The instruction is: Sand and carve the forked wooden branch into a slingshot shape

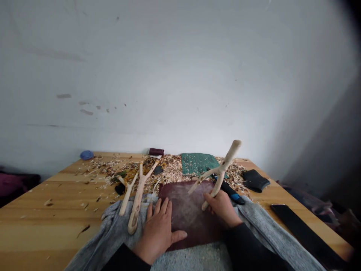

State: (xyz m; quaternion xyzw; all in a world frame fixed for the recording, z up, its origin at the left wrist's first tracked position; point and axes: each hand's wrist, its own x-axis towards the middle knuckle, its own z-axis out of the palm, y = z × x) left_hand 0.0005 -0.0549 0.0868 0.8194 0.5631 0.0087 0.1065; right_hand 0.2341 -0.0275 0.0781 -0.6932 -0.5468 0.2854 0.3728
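Observation:
My right hand [222,207] is closed round one prong of a peeled, Y-shaped forked stick [229,157]. The thick stem points up and to the right, and the other prong slants down to the left over a dark red sheet of sandpaper [186,210]. Pale dust covers the middle of the sheet. Flat on the sheet's left edge lies my left hand [159,229], its fingers stretched out and thumb spread. A grey cloth [194,259] is under the sheet. Left of my left hand, a larger forked stick [138,199] and a smaller forked stick [128,195] rest on the cloth.
Wood shavings [172,169] cover the back of the wooden table [36,222]. A green sheet [197,162], a dark thread spool [156,151] and a blue ball [86,154] sit there. At right are a blue-black tool [235,196], a black folded piece [255,180] and a black flat object [307,233].

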